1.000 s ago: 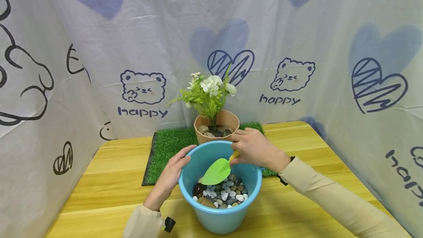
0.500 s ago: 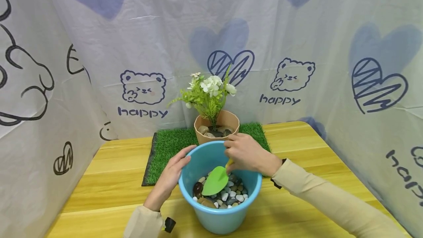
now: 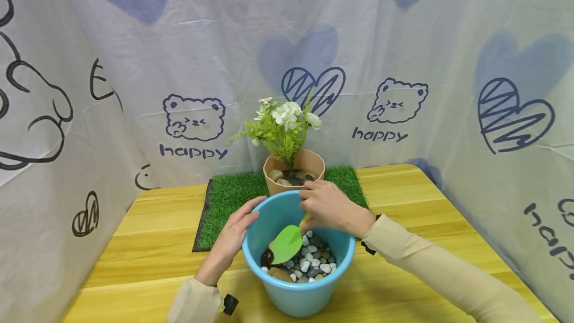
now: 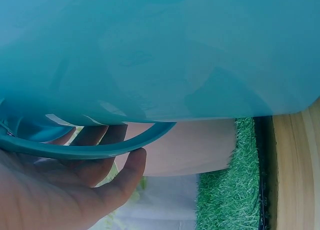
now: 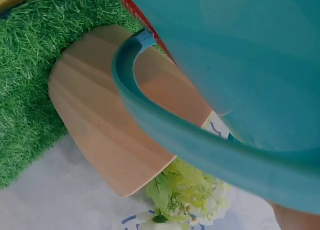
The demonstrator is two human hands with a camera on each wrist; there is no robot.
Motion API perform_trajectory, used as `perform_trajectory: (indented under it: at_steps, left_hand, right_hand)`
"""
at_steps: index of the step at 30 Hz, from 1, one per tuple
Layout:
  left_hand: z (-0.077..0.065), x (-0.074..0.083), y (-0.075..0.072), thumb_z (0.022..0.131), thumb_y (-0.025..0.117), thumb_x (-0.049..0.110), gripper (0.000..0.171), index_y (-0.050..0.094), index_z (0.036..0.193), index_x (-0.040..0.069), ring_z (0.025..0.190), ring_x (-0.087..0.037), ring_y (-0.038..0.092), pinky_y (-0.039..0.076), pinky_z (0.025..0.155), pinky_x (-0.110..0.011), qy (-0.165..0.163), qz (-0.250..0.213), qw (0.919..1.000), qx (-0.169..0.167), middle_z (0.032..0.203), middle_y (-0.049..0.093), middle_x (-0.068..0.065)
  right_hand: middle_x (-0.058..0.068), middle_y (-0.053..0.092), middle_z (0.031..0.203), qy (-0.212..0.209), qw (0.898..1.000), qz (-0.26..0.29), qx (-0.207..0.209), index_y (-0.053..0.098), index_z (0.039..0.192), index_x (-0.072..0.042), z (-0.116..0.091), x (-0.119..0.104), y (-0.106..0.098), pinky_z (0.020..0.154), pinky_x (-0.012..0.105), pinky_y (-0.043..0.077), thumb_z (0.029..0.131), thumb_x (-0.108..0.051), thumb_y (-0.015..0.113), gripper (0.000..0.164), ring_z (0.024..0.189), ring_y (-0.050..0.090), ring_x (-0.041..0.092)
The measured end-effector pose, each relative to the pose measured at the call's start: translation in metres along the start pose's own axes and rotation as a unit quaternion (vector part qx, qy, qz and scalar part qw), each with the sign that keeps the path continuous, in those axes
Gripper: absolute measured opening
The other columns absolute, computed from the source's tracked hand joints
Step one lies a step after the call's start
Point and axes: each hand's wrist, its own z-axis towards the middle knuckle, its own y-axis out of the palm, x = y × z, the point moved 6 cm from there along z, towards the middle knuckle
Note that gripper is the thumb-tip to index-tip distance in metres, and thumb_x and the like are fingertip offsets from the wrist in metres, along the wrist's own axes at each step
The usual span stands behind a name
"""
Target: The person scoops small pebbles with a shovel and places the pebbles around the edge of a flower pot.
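Observation:
A light blue bucket (image 3: 299,299) stands on the table with pebbles (image 3: 314,264) on its bottom. My left hand (image 3: 234,231) is at its left rim; in the left wrist view the fingers and thumb curl round the bucket's blue handle (image 4: 90,151). My right hand (image 3: 334,207), over the bucket's far right side, grips the yellow handle of a small shovel. Its green blade (image 3: 287,244) tilts down to the left inside the bucket, lying over the pebbles beside a dark brown stone (image 3: 266,258). Most of the shovel's handle is hidden by the fingers.
Right behind the bucket, a peach flowerpot (image 3: 293,189) holds stones and a white-flowered plant (image 3: 284,128). It stands on a green artificial grass mat (image 3: 230,198) on the wooden table (image 3: 148,243). Patterned cloth (image 3: 251,59) encloses the table at the back and sides.
My right hand has moved left and slightly down, bringing the shovel's blade lower over the pebbles and then left toward the dark brown stone. My left hand stays at the bucket.

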Motion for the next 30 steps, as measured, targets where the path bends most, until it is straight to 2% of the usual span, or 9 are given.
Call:
perform_trajectory:
  at_steps: [5,12,16,19,24,27,30]
  left_hand:
    - [0.0,-0.001,-0.002,0.106,0.039,0.027,0.044,0.042,0.148,0.015,0.123,-0.034,0.056,0.054,0.093,-0.043,-0.003,0.004,1.0,0.001,0.143,0.051,-0.014]
    - [-0.001,-0.003,-0.002,0.106,0.039,0.027,0.043,0.043,0.147,0.016,0.122,-0.034,0.057,0.055,0.091,-0.044,-0.013,-0.008,0.9999,0.004,0.143,0.051,-0.014]
    - [-0.001,-0.003,-0.001,0.106,0.04,0.026,0.042,0.044,0.147,0.017,0.122,-0.034,0.058,0.056,0.091,-0.043,-0.011,-0.011,0.9999,0.004,0.143,0.052,-0.014]
    - [0.0,-0.002,0.0,0.106,0.04,0.027,0.043,0.043,0.148,0.016,0.122,-0.034,0.057,0.055,0.092,-0.043,-0.007,-0.009,0.9999,0.001,0.143,0.051,-0.014]
    - [0.0,-0.001,0.0,0.106,0.039,0.027,0.043,0.043,0.148,0.015,0.126,-0.033,0.055,0.051,0.099,-0.045,-0.005,-0.002,1.0,-0.002,0.144,0.051,-0.013]
    - [0.0,0.0,0.0,0.106,0.039,0.028,0.042,0.044,0.147,0.018,0.127,-0.033,0.054,0.049,0.102,-0.046,-0.005,0.0,1.0,-0.003,0.144,0.05,-0.013]
    - [0.0,0.001,0.001,0.106,0.039,0.028,0.043,0.042,0.148,0.016,0.127,-0.033,0.054,0.049,0.102,-0.046,-0.005,0.001,1.0,-0.004,0.144,0.05,-0.013]
  right_hand:
    - [-0.008,0.053,0.071,-0.014,1.0,0.024,0.002,0.064,0.061,-0.024,0.004,-0.003,0.001,0.064,0.026,0.042,0.065,-0.069,0.073,0.046,0.07,0.046,0.013]
    - [-0.009,0.055,0.074,-0.019,0.998,0.049,-0.019,0.066,0.066,-0.025,0.006,-0.005,0.007,0.066,0.026,0.044,0.067,-0.069,0.071,0.045,0.072,0.047,0.011]
    - [-0.01,0.053,0.073,-0.015,0.998,0.056,-0.01,0.065,0.067,-0.025,0.003,-0.002,0.006,0.064,0.025,0.042,0.067,-0.071,0.071,0.046,0.071,0.044,0.011]
    - [-0.01,0.053,0.073,0.0,0.997,0.075,0.001,0.066,0.069,-0.025,0.001,0.005,0.003,0.061,0.024,0.039,0.067,-0.07,0.072,0.045,0.069,0.041,0.01]
    - [-0.01,0.054,0.075,0.053,0.991,0.123,0.016,0.069,0.074,-0.023,-0.005,0.022,0.001,0.057,0.021,0.032,0.068,-0.066,0.075,0.044,0.067,0.036,0.009]
    - [-0.009,0.054,0.075,0.063,0.989,0.132,0.027,0.07,0.075,-0.022,-0.006,0.026,0.0,0.057,0.02,0.031,0.068,-0.066,0.074,0.045,0.067,0.035,0.009]
    - [-0.009,0.054,0.075,0.069,0.988,0.133,0.031,0.07,0.076,-0.022,-0.007,0.027,0.0,0.057,0.02,0.031,0.068,-0.067,0.074,0.046,0.067,0.035,0.008]
